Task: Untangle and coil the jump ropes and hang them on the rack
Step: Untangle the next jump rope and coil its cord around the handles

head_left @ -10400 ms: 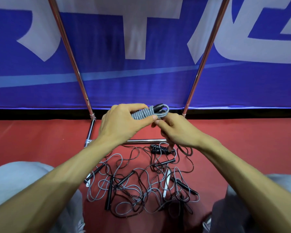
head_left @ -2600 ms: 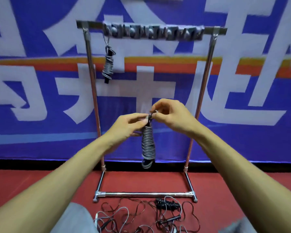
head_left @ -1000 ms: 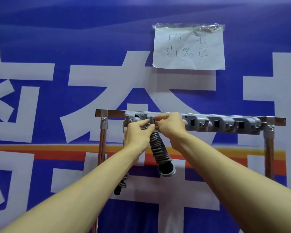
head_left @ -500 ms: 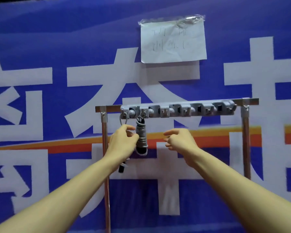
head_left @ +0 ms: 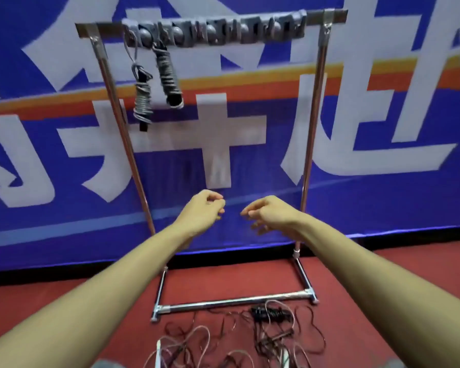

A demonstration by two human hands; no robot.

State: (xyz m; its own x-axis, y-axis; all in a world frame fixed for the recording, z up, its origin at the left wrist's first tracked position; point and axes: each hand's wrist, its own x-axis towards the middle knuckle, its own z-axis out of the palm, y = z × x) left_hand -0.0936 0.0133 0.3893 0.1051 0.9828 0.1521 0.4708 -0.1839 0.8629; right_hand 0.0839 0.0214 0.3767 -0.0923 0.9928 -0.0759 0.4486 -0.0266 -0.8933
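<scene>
Before the rack (head_left: 312,128), left hand (head_left: 203,211) and right hand (head_left: 272,216) hover outstretched, loosely curled, holding nothing

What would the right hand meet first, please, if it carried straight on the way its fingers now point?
Probably the left hand: the right hand points its fingers across an open gap at it. Depth is unclear, so it could miss and reach the banner.

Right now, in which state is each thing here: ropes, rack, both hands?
rack: upright on the floor.
first coiled rope: hanging from the rack's hook strip.
second coiled rope: hanging beside it, tilted.
tangled ropes: lying on the floor, not untangled.
black bundle: wound, lying by the rack's base bar.
left hand: empty, fingers loosely curled.
right hand: empty, fingers loosely curled.
</scene>
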